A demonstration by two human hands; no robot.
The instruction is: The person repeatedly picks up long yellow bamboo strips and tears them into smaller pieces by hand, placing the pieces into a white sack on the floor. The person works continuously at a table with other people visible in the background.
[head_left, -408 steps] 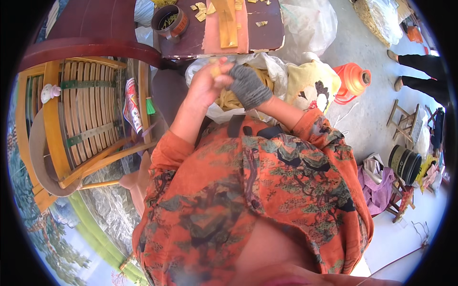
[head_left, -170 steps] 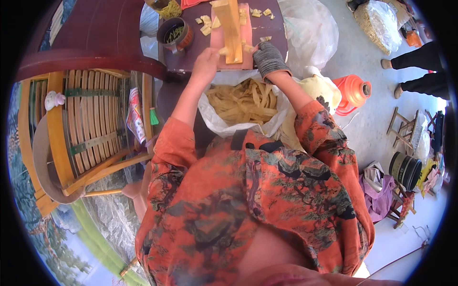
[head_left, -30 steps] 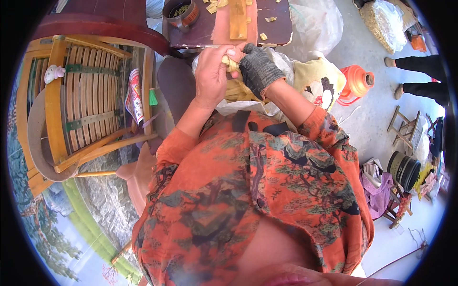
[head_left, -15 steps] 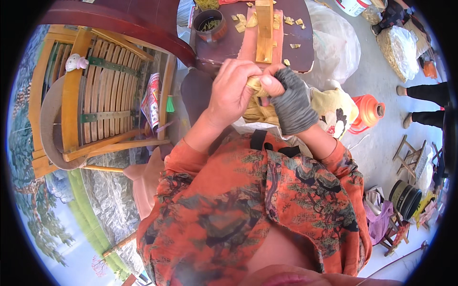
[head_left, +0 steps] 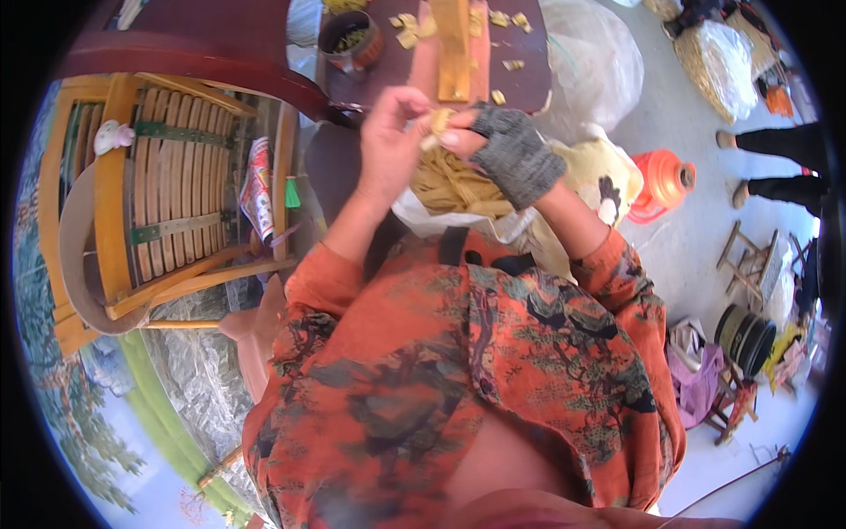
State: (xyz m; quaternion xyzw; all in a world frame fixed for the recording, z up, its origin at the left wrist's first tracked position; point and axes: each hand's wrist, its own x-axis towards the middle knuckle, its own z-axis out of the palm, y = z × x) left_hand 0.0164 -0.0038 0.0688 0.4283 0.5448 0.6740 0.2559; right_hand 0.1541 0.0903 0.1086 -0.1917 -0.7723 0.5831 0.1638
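My left hand (head_left: 389, 141) is bare and pinches a small pale yellow strip piece (head_left: 435, 123) together with my right hand (head_left: 504, 150), which wears a grey fingerless glove. Both hands meet just above a white bag (head_left: 423, 216) on my lap, filled with long pale yellow strips (head_left: 449, 181). Beyond the hands stands a dark wooden table (head_left: 529, 79) with a yellow wooden block (head_left: 451, 44) and scattered yellow bits (head_left: 407, 26). My orange patterned sleeves fill the lower view.
A dark round pot (head_left: 351, 40) sits on the table's left end. A slatted wooden chair (head_left: 167, 194) stands at left. An orange flask (head_left: 661, 185) and a large clear plastic sack (head_left: 590, 62) lie right. A person's legs (head_left: 775, 167) and small stools (head_left: 745, 260) are far right.
Over the frames my hands went from the table block down to the bag and rose with a strip piece; in the last half second they stay together, pinching it.
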